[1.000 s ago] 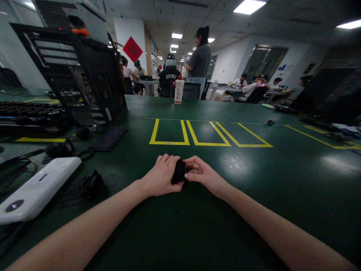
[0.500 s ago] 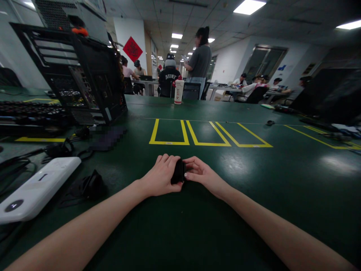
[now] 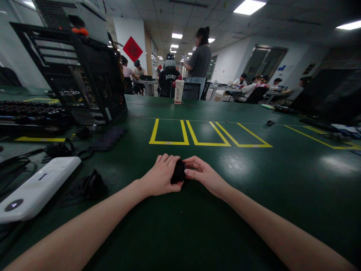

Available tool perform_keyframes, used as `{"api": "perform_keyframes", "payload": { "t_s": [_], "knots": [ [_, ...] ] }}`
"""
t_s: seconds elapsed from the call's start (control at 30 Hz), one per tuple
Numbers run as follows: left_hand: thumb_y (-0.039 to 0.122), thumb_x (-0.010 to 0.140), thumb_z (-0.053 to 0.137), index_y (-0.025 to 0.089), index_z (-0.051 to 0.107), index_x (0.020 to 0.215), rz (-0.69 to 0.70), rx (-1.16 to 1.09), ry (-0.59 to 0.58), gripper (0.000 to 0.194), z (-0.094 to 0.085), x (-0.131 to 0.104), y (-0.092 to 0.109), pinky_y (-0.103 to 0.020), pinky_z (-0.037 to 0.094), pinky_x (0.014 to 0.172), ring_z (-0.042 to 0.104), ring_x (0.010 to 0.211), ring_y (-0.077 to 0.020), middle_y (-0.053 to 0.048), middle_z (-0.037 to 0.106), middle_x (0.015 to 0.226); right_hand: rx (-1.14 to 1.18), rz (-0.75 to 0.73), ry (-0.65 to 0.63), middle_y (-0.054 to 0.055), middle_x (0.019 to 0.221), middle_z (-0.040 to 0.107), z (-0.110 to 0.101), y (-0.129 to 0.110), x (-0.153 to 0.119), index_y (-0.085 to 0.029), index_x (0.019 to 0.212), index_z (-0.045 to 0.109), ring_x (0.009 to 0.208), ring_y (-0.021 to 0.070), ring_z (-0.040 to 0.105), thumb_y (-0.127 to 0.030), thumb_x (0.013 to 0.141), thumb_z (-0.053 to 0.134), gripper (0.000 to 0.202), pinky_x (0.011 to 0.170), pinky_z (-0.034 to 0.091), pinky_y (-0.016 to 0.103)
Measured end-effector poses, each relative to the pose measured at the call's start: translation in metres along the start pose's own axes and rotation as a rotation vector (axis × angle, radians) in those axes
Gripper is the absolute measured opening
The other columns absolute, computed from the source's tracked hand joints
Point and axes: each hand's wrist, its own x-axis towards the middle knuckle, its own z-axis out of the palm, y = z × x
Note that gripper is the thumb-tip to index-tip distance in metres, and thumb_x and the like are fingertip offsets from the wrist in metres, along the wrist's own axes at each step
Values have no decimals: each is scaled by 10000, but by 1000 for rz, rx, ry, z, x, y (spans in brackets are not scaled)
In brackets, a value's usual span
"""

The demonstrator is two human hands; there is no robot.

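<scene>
A small black box-like object (image 3: 177, 172) is held low over the green table, in the middle of the head view. Its exact kind is hard to make out, because fingers cover much of it. My left hand (image 3: 161, 176) wraps round it from the left, with the fingers over the top and the thumb at the near side. From the right, my right hand (image 3: 203, 174) has thumb and fingertips bent against the object's right edge. Whatever those fingertips may pinch there is too small to tell.
Yellow tape outlines (image 3: 169, 143) mark the green table (image 3: 180, 233) beyond my hands. At the left are a white power bank-like device (image 3: 42, 188), a black cloth-like bundle (image 3: 88, 186), cables and an open computer case (image 3: 93, 75). A white cup (image 3: 178, 92) stands farther back; several people are beyond.
My right thumb has shifted slightly up along the black object's right edge. My left hand and the object have stayed in place.
</scene>
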Motion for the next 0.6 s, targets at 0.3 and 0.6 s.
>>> {"api": "perform_keyframes", "payload": {
  "t_s": [0.3,0.6],
  "knots": [
    [412,689,564,113,336,1206,15,7,8,639,0,0,1,-385,354,818,437,911,-248,-114,499,1057,44,3,40,20,938,544,4,-1,0,-206,918,527,920,153,537,-281,746,594,199,848,449,368],
    [411,697,558,112,326,1217,6,-1,-5,643,-2,-1,1,-383,354,817,436,910,-245,-116,497,1069,2,-2,-21,20,958,546,1,-2,-1,-203,970,504,943,162,540,-211,706,640,297,890,417,381]
  ]
}}
